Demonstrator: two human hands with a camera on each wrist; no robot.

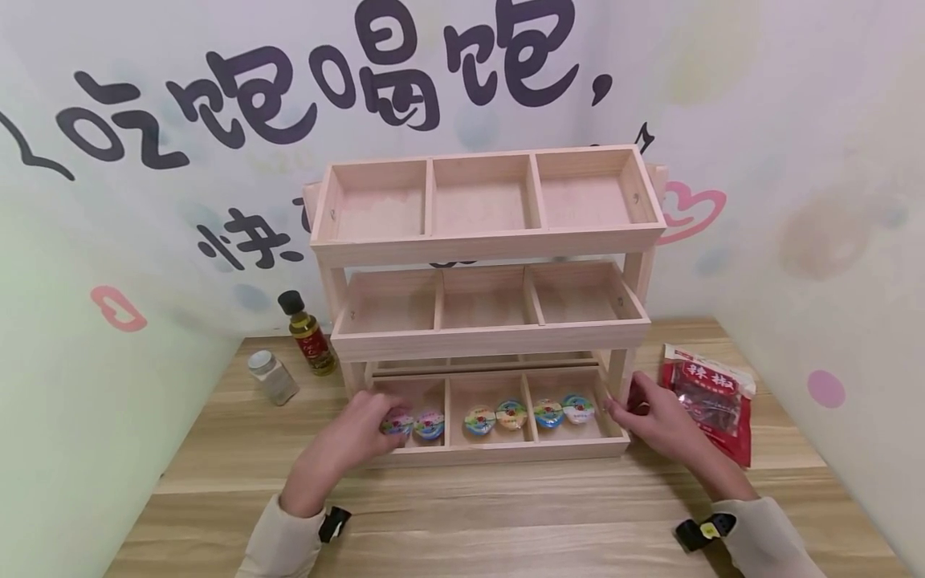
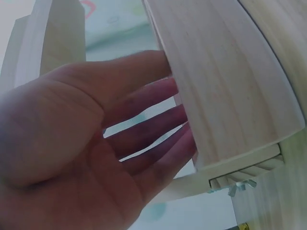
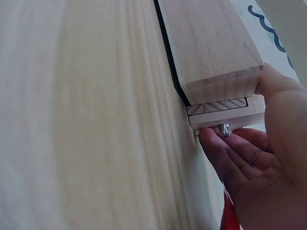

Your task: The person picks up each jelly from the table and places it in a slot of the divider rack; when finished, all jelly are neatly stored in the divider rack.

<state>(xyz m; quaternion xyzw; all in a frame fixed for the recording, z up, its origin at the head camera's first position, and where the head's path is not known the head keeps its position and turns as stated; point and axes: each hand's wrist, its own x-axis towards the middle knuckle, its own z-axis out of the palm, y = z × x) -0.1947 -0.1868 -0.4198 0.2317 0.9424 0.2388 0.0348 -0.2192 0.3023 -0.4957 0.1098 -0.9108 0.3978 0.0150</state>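
A three-tier light wooden rack [image 1: 491, 249] stands on the table against the wall. Small jelly cups with printed lids sit in pairs in the bottom tier, among them a blue-rimmed cup [image 1: 429, 425] and a white-lidded cup [image 1: 578, 409]. My left hand [image 1: 357, 429] reaches over the bottom tier's front board [image 2: 230, 81], thumb and fingers around the leftmost jelly cup [image 1: 396, 423]; its fingertips are hidden behind the board in the left wrist view. My right hand [image 1: 661, 413] holds the bottom tier's right end, thumb on the end panel and fingers by a metal wing nut [image 3: 224, 130].
A dark-capped oil bottle [image 1: 311, 333] and a small white-lidded jar [image 1: 273, 377] stand left of the rack. To the right lies a red packet [image 1: 711, 401] behind my right wrist. The rack's upper two tiers [image 1: 491, 297] overhang the bottom one.
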